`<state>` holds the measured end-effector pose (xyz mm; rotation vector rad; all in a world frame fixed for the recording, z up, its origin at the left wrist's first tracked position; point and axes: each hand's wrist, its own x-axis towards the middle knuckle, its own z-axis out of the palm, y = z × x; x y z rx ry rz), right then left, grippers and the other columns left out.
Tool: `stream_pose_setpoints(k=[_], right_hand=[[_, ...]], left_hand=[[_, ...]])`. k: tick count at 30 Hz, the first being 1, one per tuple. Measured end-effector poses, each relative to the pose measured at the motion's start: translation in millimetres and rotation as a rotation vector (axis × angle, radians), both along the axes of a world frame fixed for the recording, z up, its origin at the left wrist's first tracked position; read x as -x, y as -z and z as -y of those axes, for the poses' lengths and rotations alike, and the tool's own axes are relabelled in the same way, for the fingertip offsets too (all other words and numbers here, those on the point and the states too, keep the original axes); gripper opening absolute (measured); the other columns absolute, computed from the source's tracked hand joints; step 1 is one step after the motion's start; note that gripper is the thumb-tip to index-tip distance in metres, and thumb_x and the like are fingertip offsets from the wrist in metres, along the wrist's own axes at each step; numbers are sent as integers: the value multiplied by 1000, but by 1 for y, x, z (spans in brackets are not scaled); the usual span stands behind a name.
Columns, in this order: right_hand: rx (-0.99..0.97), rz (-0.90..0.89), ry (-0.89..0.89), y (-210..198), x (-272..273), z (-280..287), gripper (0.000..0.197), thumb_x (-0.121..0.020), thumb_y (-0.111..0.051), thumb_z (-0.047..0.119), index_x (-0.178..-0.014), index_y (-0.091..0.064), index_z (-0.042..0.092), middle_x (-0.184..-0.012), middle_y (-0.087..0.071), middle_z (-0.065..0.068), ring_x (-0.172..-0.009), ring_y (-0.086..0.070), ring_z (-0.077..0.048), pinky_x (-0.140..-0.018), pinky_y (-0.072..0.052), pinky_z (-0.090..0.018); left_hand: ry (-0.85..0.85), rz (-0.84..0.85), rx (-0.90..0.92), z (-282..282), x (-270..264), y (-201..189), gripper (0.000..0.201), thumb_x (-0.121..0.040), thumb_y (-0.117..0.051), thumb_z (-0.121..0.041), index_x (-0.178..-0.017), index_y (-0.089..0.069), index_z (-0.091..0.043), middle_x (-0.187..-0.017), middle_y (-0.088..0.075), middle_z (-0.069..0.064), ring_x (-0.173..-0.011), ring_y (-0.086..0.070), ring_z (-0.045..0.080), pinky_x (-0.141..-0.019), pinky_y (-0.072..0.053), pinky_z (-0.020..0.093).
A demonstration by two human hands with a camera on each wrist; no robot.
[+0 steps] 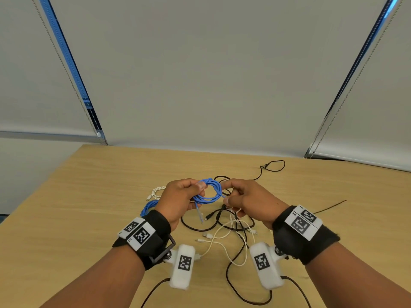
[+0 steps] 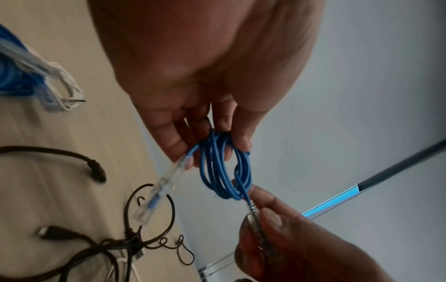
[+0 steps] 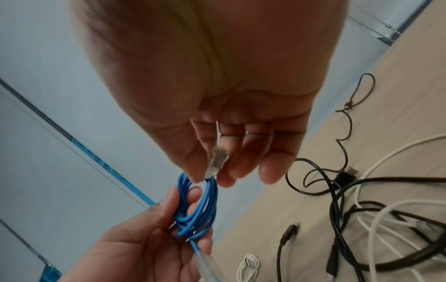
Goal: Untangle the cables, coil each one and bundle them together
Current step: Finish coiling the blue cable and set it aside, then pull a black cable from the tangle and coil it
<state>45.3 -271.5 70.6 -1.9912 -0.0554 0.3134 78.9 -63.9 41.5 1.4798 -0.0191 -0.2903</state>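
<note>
A blue cable coil is held above the wooden table, between both hands. My left hand grips the coil's left side, thumb on top. One clear connector hangs down from that hand. My right hand pinches the cable's other clear connector between thumb and finger, right at the coil's edge. Below lies a tangle of black and white cables.
A second blue coil and a small white coil lie on the table left of my left hand. A thin black cable trails toward the far edge. Window blinds hang behind the table.
</note>
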Motion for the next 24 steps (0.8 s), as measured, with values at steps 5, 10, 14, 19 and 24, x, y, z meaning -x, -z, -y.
stream_pose_setpoints(k=[5,10,14,19,24], right_hand=[[-93,25,113,11,0,-5,15,-96,-65,18,-108,-73,19,-75,-64,-2,-67,-57,-12,-61,-51,-27],[-213,-14,139,22,5,-15,10,-96,-63,11,-101,-71,11,-83,-65,-5,-69,-59,-12,-64,-53,-30],[-161,-2,154,33,8,-41,9,-91,-69,16,-89,-66,8,-71,-62,-5,-57,-56,-12,-60,-52,-31],[17,-71,-16,56,3,-52,13,-95,-62,19,-105,-70,14,-87,-72,-9,-72,-68,-12,-68,-58,-31],[459,15,-117,86,-14,-54,22,-98,-56,19,-111,-72,17,-108,-72,-3,-103,-67,-22,-93,-53,-35]], left_hand=[[86,-99,122,-1,3,0,14,-98,-62,-10,-95,-73,-2,-84,-74,8,-80,-71,22,-70,-62,37],[123,-203,308,-9,8,4,23,-88,-67,-12,-103,-69,5,-83,-74,10,-70,-71,22,-62,-62,34],[-42,-15,-59,-21,5,19,16,-96,-65,-8,-86,-76,-7,-77,-69,6,-74,-64,22,-65,-59,35],[-119,75,-315,-56,1,43,21,-96,-67,-13,-80,-81,-20,-65,-66,-1,-61,-59,17,-60,-56,38],[-268,54,-617,-98,-18,72,11,-93,-70,-17,-90,-80,-15,-93,-77,7,-91,-70,29,-86,-56,42]])
